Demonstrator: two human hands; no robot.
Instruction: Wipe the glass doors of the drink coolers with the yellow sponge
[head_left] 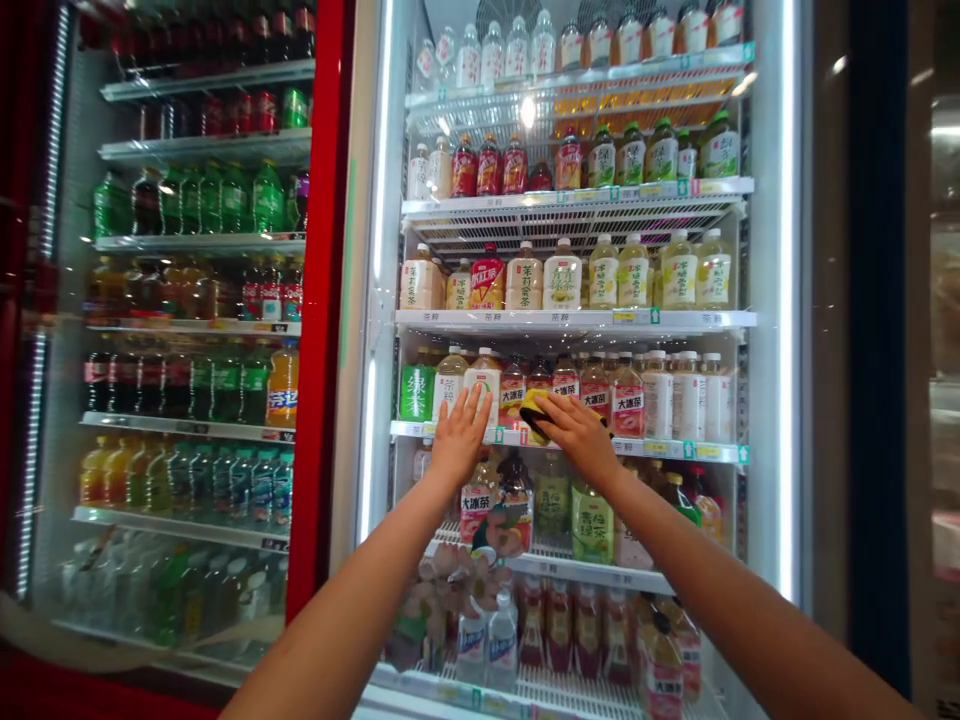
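Note:
My left hand (462,437) lies with its fingers spread, apparently flat against the glass door of a lit drinks cooler. Behind its fingertips stand a white-labelled tea bottle (484,368) and a bottle with a pale label (448,375). My right hand (576,432) is closed over a yellow and black cloth (534,408), pressed at the glass in front of the red-labelled tea bottles (628,398). Both hands are level with the same shelf edge (660,450). The underside of the cloth is hidden by my fingers.
Several white shelves of bottled drinks fill the cooler, with bright light strips (787,300) down its sides. To the left, beyond a red frame (324,250), stands another cooler with green bottles (268,197). Reflections show on the glass.

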